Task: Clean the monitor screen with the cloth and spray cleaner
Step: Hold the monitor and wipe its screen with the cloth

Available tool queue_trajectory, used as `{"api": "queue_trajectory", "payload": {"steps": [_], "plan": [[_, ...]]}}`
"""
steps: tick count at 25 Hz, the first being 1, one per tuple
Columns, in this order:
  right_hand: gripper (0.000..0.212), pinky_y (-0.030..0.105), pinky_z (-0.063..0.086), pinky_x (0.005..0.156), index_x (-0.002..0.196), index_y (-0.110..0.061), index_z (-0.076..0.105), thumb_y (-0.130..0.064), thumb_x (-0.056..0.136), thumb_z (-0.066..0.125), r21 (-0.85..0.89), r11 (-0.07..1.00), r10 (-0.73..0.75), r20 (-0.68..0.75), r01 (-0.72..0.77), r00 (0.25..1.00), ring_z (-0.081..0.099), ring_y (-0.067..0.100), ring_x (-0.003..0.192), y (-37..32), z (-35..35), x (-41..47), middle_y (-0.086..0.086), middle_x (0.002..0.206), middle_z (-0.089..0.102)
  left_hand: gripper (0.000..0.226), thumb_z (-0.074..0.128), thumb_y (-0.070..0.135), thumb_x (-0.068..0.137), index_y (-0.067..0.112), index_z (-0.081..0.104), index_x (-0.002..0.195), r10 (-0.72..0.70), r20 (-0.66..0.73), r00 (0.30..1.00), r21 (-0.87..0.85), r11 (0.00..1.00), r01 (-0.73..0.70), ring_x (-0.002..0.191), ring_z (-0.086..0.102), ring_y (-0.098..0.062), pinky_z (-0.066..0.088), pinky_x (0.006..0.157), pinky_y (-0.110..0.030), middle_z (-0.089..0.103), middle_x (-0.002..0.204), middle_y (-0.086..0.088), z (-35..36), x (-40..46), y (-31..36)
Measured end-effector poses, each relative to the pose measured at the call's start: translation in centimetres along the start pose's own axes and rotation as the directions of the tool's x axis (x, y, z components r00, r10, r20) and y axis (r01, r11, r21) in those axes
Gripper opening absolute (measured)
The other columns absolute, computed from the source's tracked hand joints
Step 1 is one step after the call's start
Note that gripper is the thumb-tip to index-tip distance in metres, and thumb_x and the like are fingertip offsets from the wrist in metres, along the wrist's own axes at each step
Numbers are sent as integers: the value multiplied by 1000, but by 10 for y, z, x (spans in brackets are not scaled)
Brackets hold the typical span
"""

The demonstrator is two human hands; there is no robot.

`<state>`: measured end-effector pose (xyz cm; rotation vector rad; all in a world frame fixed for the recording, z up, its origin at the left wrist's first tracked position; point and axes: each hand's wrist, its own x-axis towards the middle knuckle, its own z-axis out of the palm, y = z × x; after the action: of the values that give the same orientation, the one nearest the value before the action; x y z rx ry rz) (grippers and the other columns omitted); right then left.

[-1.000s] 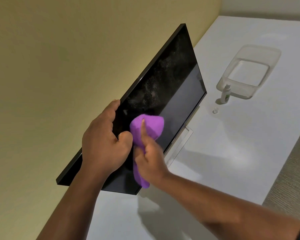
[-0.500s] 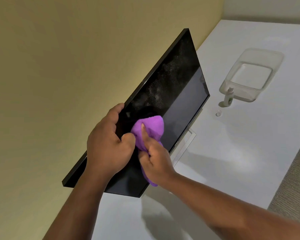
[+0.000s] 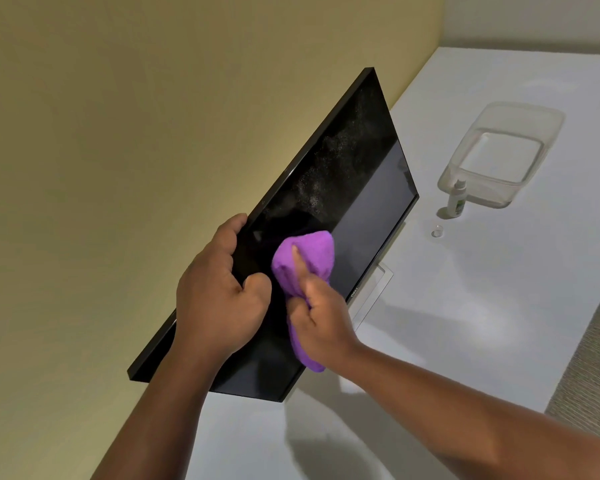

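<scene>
Gripping the monitor [image 3: 343, 188] by its upper edge, the left hand [image 3: 219, 299] had its fingers curled over the black bezel and its thumb folded against the front of the screen. The right hand [image 3: 321, 318] clutched a bunched purple cloth [image 3: 305, 261], its index finger laid straight along the top of the wad and pressing it to the glass just beside the left thumb; a tail of the cloth hung below the palm toward the monitor's lower edge. The monitor stood on a white counter [image 3: 465, 323], close to the yellow wall [image 3: 118, 150] along the counter's left edge, and its dark screen carried a pale speckled mist across the upper part, above the cloth. Part of its stand base [image 3: 374, 289] showed under the lower bezel. Well apart from the monitor, toward the counter's far right, sat a clear plastic tub [image 3: 503, 154]. A small spray bottle [image 3: 456, 200] stood upright just beside the tub's near corner, and a small clear cap [image 3: 437, 232] lay on the counter near the bottle, on its near side.
</scene>
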<state>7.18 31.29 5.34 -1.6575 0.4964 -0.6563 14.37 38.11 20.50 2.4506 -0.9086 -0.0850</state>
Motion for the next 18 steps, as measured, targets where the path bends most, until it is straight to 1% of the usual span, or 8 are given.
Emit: {"api": "queue_trajectory", "payload": {"steps": [2,3,5,7,10,13,15,18], "plan": [[79,34,50,65,159,-50,12,-25,91,43,43,999,35,-105,-31,994,48,9,61,-3,-2,18,-4,72,51,84,50,30,66,31,44,150,14,-2,1000,-4,1000,-14,73,63,-4,45,69,-23,63,105,24,1,0,-2],[77,32,51,65,159,-48,11,-29,92,43,67,998,-4,-122,12,993,49,8,62,-10,0,29,-6,74,51,85,50,30,66,30,43,151,17,2,1000,-7,1000,-17,83,66,-4,44,73,-23,63,116,24,2,1,-2],[75,34,57,80,159,-49,12,-31,94,44,109,986,-117,-51,122,992,65,14,80,-24,7,37,-5,95,64,87,50,30,67,30,39,153,5,15,1000,-15,1000,-5,109,65,-11,42,84,-25,59,142,19,1,2,-3],[75,38,56,95,159,-50,15,-26,94,46,97,982,-167,62,161,984,67,17,100,-25,8,24,-4,115,67,89,51,31,67,31,35,155,2,22,1000,-20,1000,-1,116,63,-12,43,89,-26,54,150,18,0,2,-3],[79,32,54,83,155,-56,18,-19,91,45,66,995,-76,36,73,996,60,3,86,-14,-2,17,-16,101,65,91,50,31,68,36,30,156,-1,27,1000,-24,1000,2,100,68,-22,48,88,-32,49,154,20,0,1,-2],[77,40,56,86,155,-58,12,-25,93,43,128,988,-77,-30,81,997,63,10,89,-30,-1,37,-13,107,63,91,50,31,68,37,30,156,-3,41,999,-55,998,5,85,64,2,44,77,-19,52,150,25,-1,3,-3],[75,47,57,87,158,-51,12,-29,94,42,141,984,-119,44,112,992,64,13,92,-46,-1,43,-8,109,65,91,50,30,68,34,32,156,-1,49,999,-64,998,5,85,60,15,39,73,-11,58,139,29,-2,4,-4],[73,48,55,92,158,-46,20,-23,94,45,5,993,-121,137,121,983,65,20,111,-52,-15,33,0,127,67,92,50,31,68,31,31,158,-12,37,999,-55,998,14,85,59,16,38,70,-10,59,115,36,-2,2,-4]]}}
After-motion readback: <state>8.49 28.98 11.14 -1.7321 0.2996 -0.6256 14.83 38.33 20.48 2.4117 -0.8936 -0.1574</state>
